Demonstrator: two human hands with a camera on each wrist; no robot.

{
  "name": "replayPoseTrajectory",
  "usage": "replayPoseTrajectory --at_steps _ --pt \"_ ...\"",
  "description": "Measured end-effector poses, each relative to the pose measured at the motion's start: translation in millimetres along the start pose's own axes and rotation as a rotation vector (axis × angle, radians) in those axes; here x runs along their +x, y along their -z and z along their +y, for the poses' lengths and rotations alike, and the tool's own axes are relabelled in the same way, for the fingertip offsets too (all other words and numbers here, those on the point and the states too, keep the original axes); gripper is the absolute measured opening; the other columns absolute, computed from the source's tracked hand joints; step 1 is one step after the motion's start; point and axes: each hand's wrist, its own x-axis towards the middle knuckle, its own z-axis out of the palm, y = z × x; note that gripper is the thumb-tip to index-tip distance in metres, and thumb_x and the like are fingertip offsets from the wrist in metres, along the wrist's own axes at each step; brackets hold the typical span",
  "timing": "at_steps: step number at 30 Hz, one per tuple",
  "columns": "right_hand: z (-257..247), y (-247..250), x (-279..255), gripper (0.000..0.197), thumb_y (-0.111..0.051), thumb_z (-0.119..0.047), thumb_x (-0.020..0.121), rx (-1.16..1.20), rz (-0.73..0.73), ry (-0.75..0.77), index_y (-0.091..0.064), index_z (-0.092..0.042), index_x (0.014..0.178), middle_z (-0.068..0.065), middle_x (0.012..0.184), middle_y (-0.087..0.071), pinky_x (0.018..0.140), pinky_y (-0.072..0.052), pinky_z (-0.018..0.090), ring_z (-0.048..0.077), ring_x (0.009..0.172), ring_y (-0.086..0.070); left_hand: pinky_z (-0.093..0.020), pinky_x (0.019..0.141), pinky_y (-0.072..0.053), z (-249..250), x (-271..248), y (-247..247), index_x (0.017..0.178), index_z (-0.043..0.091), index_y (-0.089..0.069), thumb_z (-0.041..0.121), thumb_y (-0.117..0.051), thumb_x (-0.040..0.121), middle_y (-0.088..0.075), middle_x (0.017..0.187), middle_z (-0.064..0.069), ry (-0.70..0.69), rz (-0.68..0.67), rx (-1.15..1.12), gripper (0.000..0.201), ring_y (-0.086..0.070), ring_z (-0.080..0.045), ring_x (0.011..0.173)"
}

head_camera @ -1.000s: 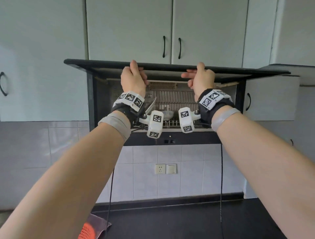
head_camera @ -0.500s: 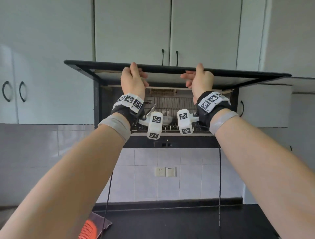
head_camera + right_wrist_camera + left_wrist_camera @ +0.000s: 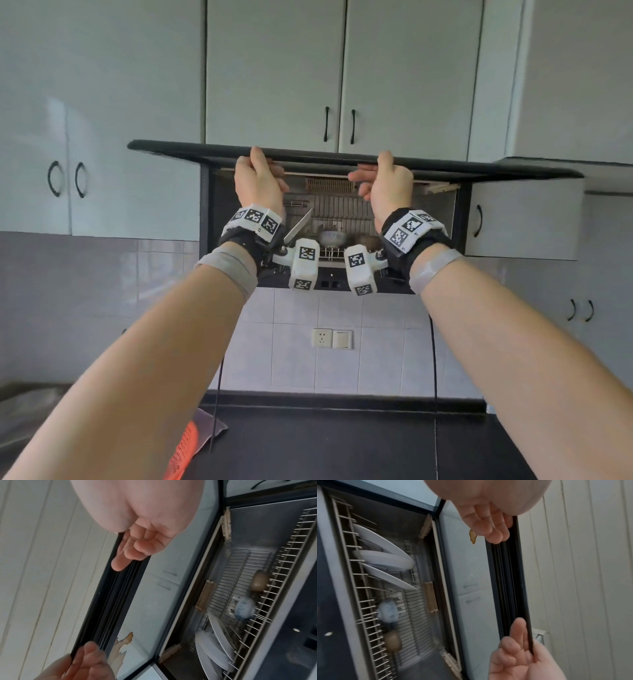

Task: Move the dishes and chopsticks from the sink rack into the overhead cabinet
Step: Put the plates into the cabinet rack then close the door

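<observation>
Both hands grip the front edge of the black flip-up cabinet door (image 3: 342,158), left hand (image 3: 257,181) and right hand (image 3: 388,185) curled around it with thumbs above. Inside the overhead cabinet, white round plates (image 3: 385,559) stand in the wire rack (image 3: 368,601) beside a blue-patterned bowl (image 3: 244,609) and a brown bowl (image 3: 259,580).
</observation>
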Motion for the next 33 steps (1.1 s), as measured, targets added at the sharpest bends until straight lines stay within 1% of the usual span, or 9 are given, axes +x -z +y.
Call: replayPoseTrajectory --at_steps 5,10,14,16,20,24,27,31,33 --pt "24.4 9.6 -21.6 0.056 -0.032 -0.04 0.107 -0.035 0.016 -0.06 -0.068 -0.001 0.089 0.004 0.066 -0.075 0.037 -0.034 0.018 0.011 0.038 -0.046 -0.018 0.034 -0.034 -13.4 -23.9 16.9 0.085 0.013 -0.044 0.029 -0.04 0.107 -0.058 0.069 -0.006 0.081 -0.012 -0.02 0.027 -0.041 -0.011 0.038" --pt "60.2 26.1 -39.4 0.053 -0.037 -0.036 0.106 0.015 0.004 -0.196 -0.066 -0.004 0.076 0.004 0.058 -0.072 0.033 -0.032 0.017 0.01 0.032 -0.044 -0.022 0.04 -0.035 -50.9 -43.6 29.7 0.083 0.017 -0.04 0.032 -0.04 0.104 -0.057 0.067 -0.003 0.16 0.045 0.103 0.026 -0.045 -0.013 0.035" --pt "96.9 42.9 -59.9 0.053 -0.037 -0.037 0.106 -0.038 -0.031 -0.283 -0.069 -0.007 0.076 0.005 0.065 -0.074 0.037 -0.034 0.016 0.011 0.037 -0.048 -0.025 0.045 -0.036 -87.3 -63.4 44.1 0.082 0.018 -0.038 0.032 -0.037 0.104 -0.054 0.067 -0.001 0.263 0.085 0.136 0.025 -0.043 -0.012 0.033" --pt "113.7 49.0 -65.6 0.053 -0.037 -0.038 0.106 -0.061 -0.051 -0.328 -0.069 -0.008 0.077 0.003 0.066 -0.075 0.036 -0.033 0.016 0.012 0.039 -0.049 -0.024 0.045 -0.037 -103.6 -72.7 49.2 0.087 0.017 -0.038 0.032 -0.035 0.104 -0.057 0.073 -0.001 0.308 0.095 0.186 0.023 -0.046 -0.015 0.037" --pt "149.5 54.4 -71.2 0.048 -0.033 -0.038 0.106 -0.115 -0.093 -0.377 -0.062 -0.012 0.077 0.003 0.076 -0.076 0.037 -0.033 0.017 0.009 0.04 -0.049 -0.019 0.036 -0.036 -136.9 -80.1 54.1 0.102 0.008 -0.039 0.031 -0.036 0.105 -0.057 0.078 -0.008 0.395 0.105 0.207 0.024 -0.044 -0.017 0.036" --pt "197.5 62.2 -71.9 0.045 -0.034 -0.039 0.107 -0.119 -0.097 -0.46 -0.06 -0.009 0.085 0.001 0.078 -0.076 0.036 -0.032 0.016 0.008 0.043 -0.048 -0.022 0.043 -0.038 -182.6 -83.1 62.0 0.107 -0.001 -0.048 0.034 -0.038 0.102 -0.06 0.083 -0.008 0.478 0.095 0.284 0.037 -0.049 -0.015 0.036" --pt "236.0 61.4 -67.6 0.044 -0.033 -0.04 0.107 -0.111 -0.095 -0.523 -0.058 -0.01 0.087 0.005 0.084 -0.074 0.037 -0.033 0.016 0.01 0.047 -0.048 -0.021 0.044 -0.04 -222.4 -83.1 69.2 0.101 0.0 -0.054 0.037 -0.039 0.102 -0.064 0.087 -0.008 0.548 0.04 0.348 0.039 -0.051 -0.016 0.041" --pt "287.6 56.8 -53.0 0.046 -0.032 -0.043 0.107 -0.122 -0.067 -0.581 -0.059 -0.01 0.089 0.005 0.087 -0.074 0.04 -0.036 0.016 0.009 0.049 -0.048 -0.025 0.051 -0.043 -273.2 -68.3 73.4 0.114 -0.004 -0.054 0.04 -0.037 0.101 -0.069 0.086 -0.006 0.604 0.012 0.322 0.049 -0.054 -0.02 0.047" --pt "313.9 55.7 -42.8 0.048 -0.031 -0.044 0.106 -0.163 -0.063 -0.581 -0.06 -0.011 0.088 0.003 0.087 -0.075 0.043 -0.037 0.018 0.009 0.051 -0.049 -0.026 0.052 -0.044 -295.4 -61.5 72.8 0.116 -0.001 -0.052 0.042 -0.035 0.102 -0.071 0.084 -0.005 0.635 -0.009 0.312 0.048 -0.055 -0.019 0.048"
